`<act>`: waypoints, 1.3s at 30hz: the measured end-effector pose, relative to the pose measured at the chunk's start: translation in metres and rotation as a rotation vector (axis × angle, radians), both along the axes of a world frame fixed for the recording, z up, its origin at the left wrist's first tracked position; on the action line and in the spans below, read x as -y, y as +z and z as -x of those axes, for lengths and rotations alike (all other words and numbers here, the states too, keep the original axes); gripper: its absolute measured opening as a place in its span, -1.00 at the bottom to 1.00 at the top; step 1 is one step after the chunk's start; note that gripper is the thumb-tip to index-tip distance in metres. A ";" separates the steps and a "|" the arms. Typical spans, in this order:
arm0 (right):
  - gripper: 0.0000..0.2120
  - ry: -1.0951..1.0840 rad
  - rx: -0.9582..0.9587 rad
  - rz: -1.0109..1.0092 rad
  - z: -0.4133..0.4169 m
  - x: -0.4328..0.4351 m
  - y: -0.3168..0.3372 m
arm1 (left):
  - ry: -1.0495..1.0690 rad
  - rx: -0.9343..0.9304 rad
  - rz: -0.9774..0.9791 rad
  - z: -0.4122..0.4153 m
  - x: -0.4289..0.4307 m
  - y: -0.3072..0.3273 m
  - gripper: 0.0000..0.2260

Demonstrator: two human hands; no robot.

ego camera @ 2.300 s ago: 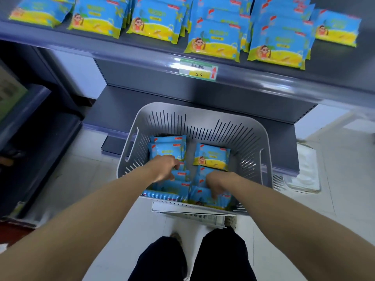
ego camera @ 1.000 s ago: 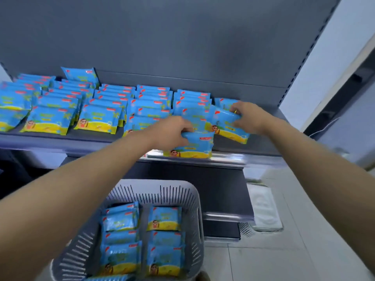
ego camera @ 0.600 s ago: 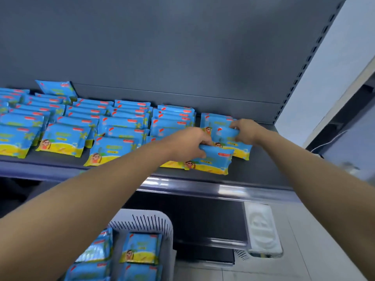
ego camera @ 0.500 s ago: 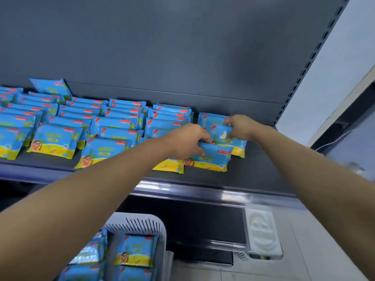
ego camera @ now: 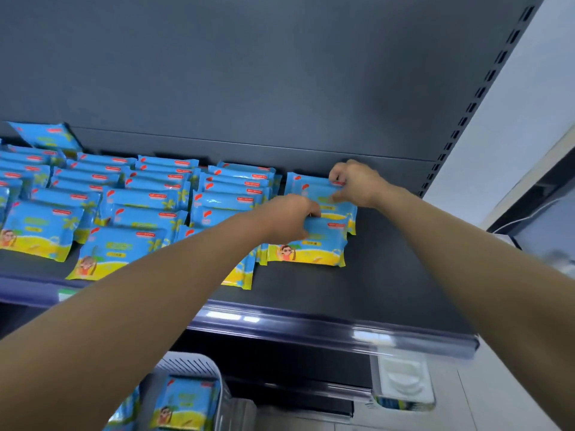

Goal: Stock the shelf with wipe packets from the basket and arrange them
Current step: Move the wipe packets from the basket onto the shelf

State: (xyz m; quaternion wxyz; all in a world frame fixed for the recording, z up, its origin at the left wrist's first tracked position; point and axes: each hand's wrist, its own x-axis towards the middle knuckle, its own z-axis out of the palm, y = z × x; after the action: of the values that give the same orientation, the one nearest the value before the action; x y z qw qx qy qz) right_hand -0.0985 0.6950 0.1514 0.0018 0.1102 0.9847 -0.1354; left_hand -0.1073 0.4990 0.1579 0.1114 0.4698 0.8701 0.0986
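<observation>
Blue and yellow wipe packets lie in overlapping rows point(ego camera: 149, 209) across the dark grey shelf point(ego camera: 389, 275). At the right end of the rows, my left hand point(ego camera: 287, 217) grips the top edge of a front wipe packet point(ego camera: 311, 247) that rests flat on the shelf. Just behind it, my right hand point(ego camera: 354, 183) pinches the far right corner of a second wipe packet point(ego camera: 314, 194) near the back panel. The pale grey basket point(ego camera: 189, 365) stands low at the bottom with more packets point(ego camera: 183, 405) inside.
The shelf's right part beyond the packets is bare dark surface, ending at a perforated upright point(ego camera: 460, 126). A shiny price rail point(ego camera: 311, 328) runs along the front edge. A white tray-like object point(ego camera: 401, 381) sits on the floor at lower right.
Both hands rose from the basket to the shelf with a packet each. Over the last half second the right hand pushed its packet farther back while the left set its packet down in front.
</observation>
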 end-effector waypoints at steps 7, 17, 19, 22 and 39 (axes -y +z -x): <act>-0.71 -0.085 -0.204 -0.001 -0.034 -0.001 0.012 | 0.031 -0.213 -0.016 0.021 -0.032 -0.025 -0.55; -0.66 0.015 -0.373 -0.243 -0.063 0.076 0.033 | 0.086 -0.363 -0.352 0.008 0.027 -0.004 -0.60; -0.64 0.056 -0.431 -0.292 -0.069 0.107 0.041 | 0.097 -0.393 -0.471 0.001 0.062 0.009 -0.62; -0.62 0.099 -0.518 -0.330 -0.079 0.160 0.052 | 0.111 -0.448 -0.589 -0.011 0.122 0.028 -0.63; -0.63 0.372 -0.140 -0.171 -0.135 0.420 -0.117 | 0.280 -0.117 -0.311 -0.076 0.404 -0.103 -0.63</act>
State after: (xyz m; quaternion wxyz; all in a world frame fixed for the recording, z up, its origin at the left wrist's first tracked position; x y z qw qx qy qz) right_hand 0.0369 0.2745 0.0339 -0.0510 -0.0834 0.9936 -0.0559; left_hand -0.0312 0.0949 0.0545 -0.0282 0.3609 0.9061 0.2188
